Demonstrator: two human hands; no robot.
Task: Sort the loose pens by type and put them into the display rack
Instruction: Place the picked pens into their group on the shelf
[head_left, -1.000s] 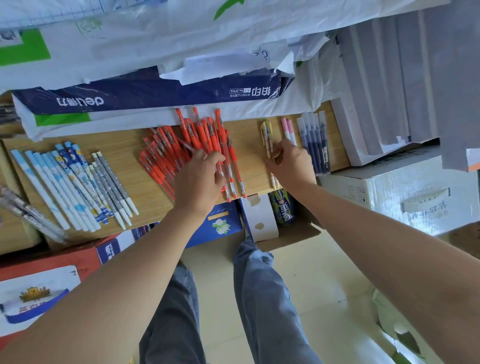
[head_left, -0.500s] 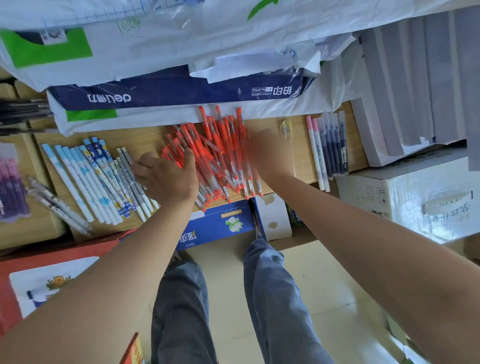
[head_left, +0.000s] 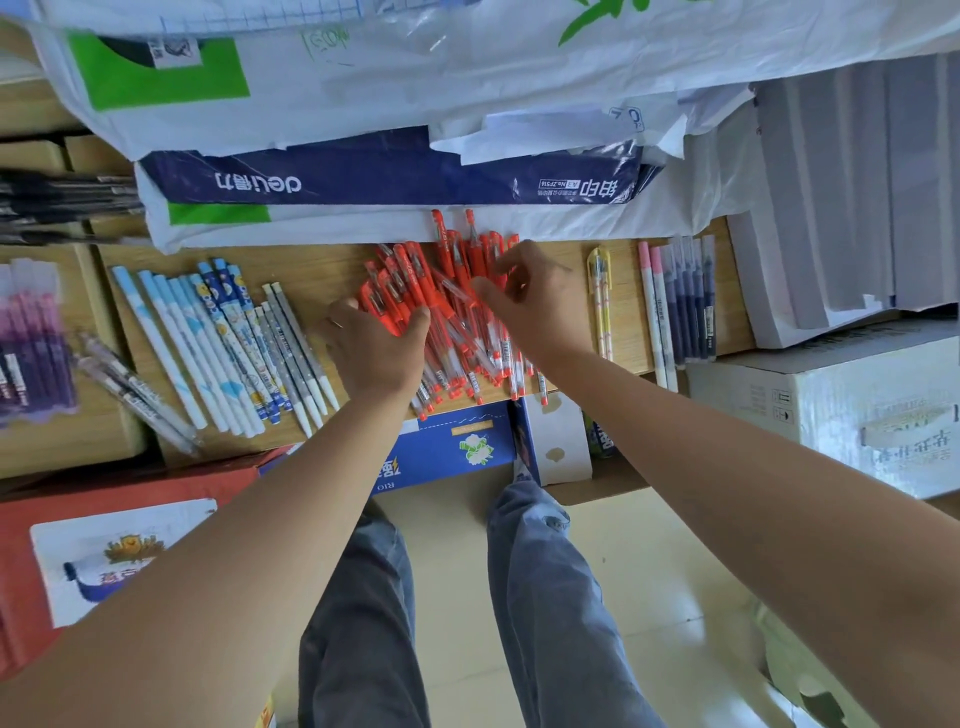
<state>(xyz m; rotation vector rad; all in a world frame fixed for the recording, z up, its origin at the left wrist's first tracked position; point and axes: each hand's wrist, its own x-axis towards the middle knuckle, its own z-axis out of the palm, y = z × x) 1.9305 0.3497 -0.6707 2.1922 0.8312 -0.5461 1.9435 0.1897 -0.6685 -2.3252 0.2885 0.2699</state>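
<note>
My left hand lies flat and my right hand, fingers loosely spread, grips nothing, both on the heap of red plastic gel pens on the wooden desk. Blue-and-white patterned pens left of my hands and dark blue pens to their right lie grouped; none is racked yet.

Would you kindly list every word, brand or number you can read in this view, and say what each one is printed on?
"deli", upside down: dark blue paper pack.
"A3" and "No.ZF516", upside down: same pack, small and only roughly legible.
"RIO", upside down: blue box under the shelf.
Chinese characters on the pack, the blue box and the white carton: not reliably readable.
Print on the red pens and the other pens: too small to read.
</note>
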